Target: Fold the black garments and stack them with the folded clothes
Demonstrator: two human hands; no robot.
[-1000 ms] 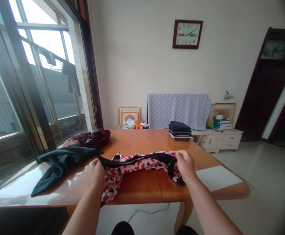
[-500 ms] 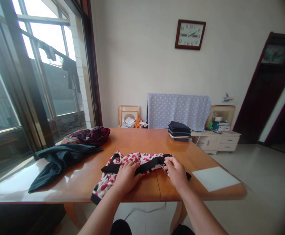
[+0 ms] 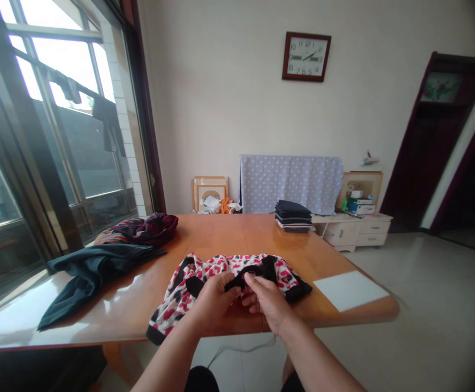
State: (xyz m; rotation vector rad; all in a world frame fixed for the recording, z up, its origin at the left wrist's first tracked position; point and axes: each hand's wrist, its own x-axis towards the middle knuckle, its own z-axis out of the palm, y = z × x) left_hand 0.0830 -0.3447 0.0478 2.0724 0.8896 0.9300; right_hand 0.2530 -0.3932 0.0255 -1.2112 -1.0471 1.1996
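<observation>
Pinching the black band [image 3: 253, 270] of a heart-print garment [image 3: 176, 296], my left grip [image 3: 215, 301] and right grip [image 3: 267, 305] sit close together, nearly touching, fingers curled in and thumbs on top. Neither is spread open, and the band runs between them, though my fingers hide part of it. The garment is white with red and black hearts and black trim. It lies bunched and flat in front of me on the near half of the bench [image 3: 221, 234], with one corner reaching the near edge.

To my left, well apart from the garment, a dark cloth [image 3: 94, 267] sprawls toward the edge of the bench. Beyond it sit a maroon bundle [image 3: 149, 228] and a striped cloth [image 3: 110, 238], which touch each other. To my right, just beside the garment, lies a white sheet [image 3: 349, 290]. A folded dark stack [image 3: 293, 216] sits at the far end of the bench.

Past that, a dotted cloth [image 3: 290, 184] hangs beside a low cabinet [image 3: 351, 233], below a wall clock [image 3: 306, 56].
</observation>
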